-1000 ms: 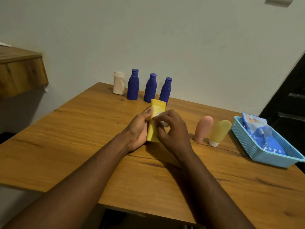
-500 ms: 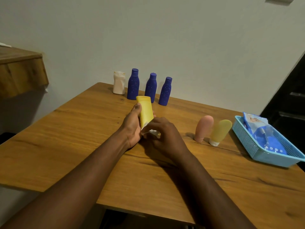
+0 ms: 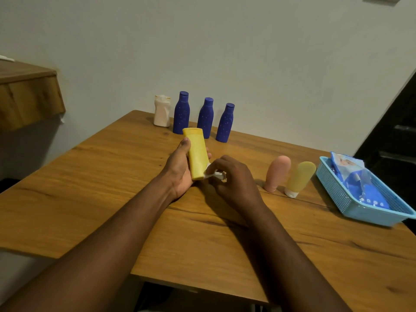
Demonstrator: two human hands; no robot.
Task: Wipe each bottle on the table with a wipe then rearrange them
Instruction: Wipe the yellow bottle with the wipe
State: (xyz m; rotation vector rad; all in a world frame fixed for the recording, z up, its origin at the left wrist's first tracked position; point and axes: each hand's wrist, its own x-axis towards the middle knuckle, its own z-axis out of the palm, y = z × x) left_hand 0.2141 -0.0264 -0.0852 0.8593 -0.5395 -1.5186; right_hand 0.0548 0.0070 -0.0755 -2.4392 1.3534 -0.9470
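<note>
Above the wooden table (image 3: 90, 188), the left hand (image 3: 180, 170) grips a yellow bottle (image 3: 197, 154), thumb along its nine o'clock side, fingers curled behind. The right hand (image 3: 231, 180), at the bottle's four o'clock, pinches a crumpled white wipe (image 3: 213, 175) against its lower end. Three blue bottles (image 3: 205, 117) stand at twelve o'clock.

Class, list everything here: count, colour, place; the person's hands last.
yellow bottle: 1, yellow, held mid-table
wipe: 1, white, at its lower end
blue bottles: 3, navy, table's far edge
white bottle: 1, white, left of them
pink squeeze bottle: 1, pink, right of centre
yellow squeeze bottle: 1, yellow, beside it
basket: 1, blue, table's right
wipes pack: 1, blue, in basket
table: 1, brown, by wall
hands: 2; left hand grips yellow bottle, right hand pinches wipe
</note>
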